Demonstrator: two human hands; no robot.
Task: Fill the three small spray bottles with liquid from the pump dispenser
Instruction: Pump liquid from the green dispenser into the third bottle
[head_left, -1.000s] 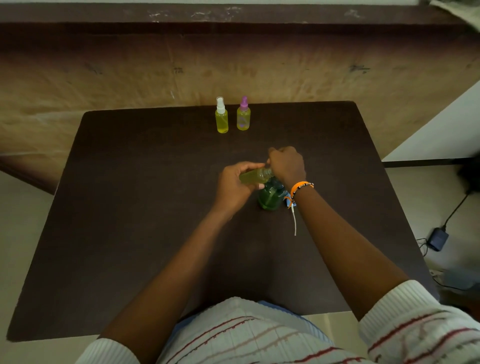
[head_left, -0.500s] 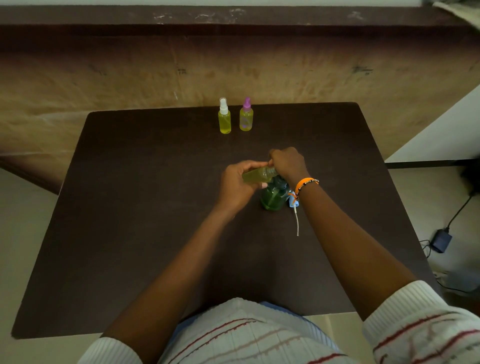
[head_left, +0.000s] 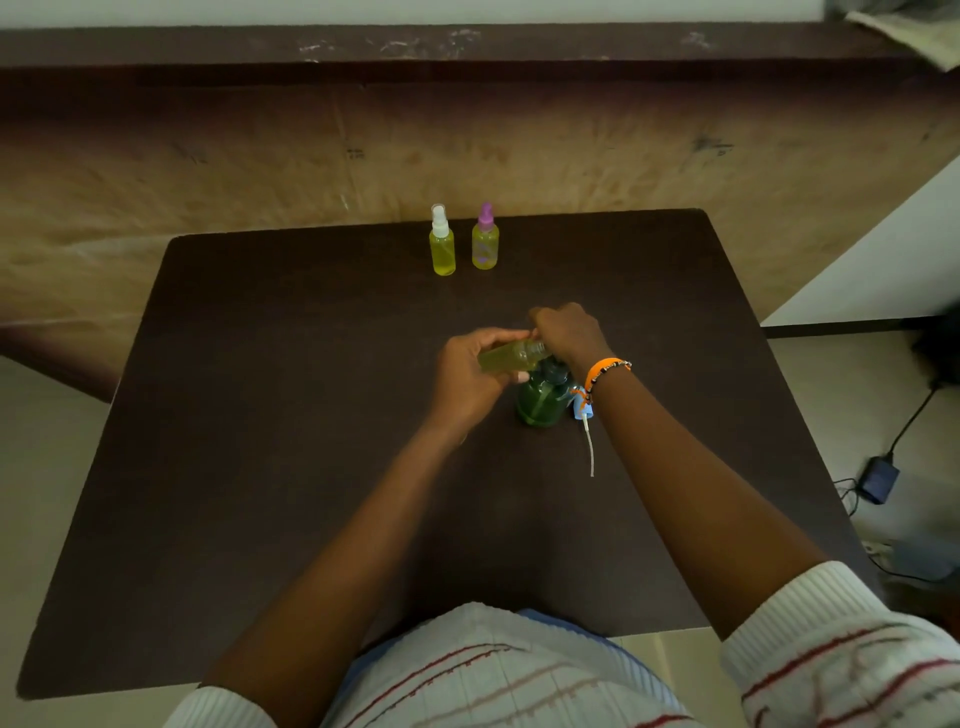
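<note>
Holding tilted spray bottle (head_left: 511, 357) in left hand (head_left: 470, 379) grip; right hand (head_left: 569, 338) curled over green pump dispenser (head_left: 543, 397) top on desk (head_left: 260, 415)

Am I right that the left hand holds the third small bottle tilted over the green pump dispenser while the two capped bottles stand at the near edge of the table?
Not quite: the head view shows the two capped bottles at the table's far edge. The rest holds: the left hand holds the third bottle tilted over the green pump dispenser.

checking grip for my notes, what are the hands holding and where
Left hand grips the third spray bottle round its body, tilted sideways. Right hand covers the green dispenser's pump head.
</note>
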